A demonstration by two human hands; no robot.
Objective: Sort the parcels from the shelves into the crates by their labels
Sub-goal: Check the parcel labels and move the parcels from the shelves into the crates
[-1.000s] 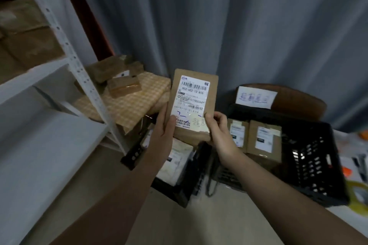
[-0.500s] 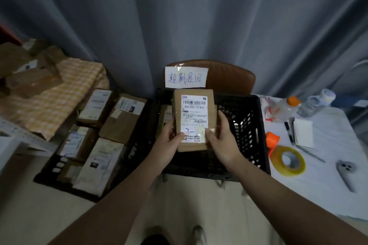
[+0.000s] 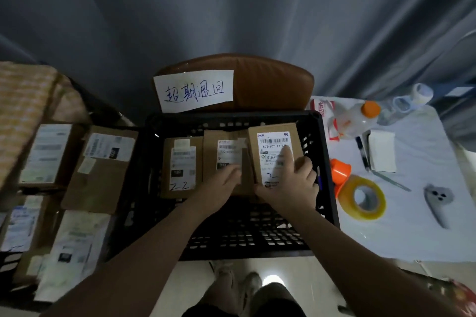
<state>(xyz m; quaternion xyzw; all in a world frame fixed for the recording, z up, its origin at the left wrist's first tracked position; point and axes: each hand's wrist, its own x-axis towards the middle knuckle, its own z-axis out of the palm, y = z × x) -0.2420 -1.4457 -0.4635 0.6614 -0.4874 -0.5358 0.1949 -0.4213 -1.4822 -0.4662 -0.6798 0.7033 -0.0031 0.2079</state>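
Head view: labelled parcel [image 3: 273, 148] upright at the right end of the black crate [image 3: 231, 239], last in a row with two other boxed parcels along the far wall. Right grip [image 3: 287, 189] closed on that parcel, forefinger straight across the label, other fingers curled at its right edge. Left grip [image 3: 220, 184] at the lower edge of the middle parcel [image 3: 226, 154]; blurred, open or closed not discernible. Handwritten sign [image 3: 194, 90] on brown chair back [image 3: 270, 85] behind. Yellow tape roll [image 3: 346, 198] on tabletop [image 3: 412, 226], right of crate.
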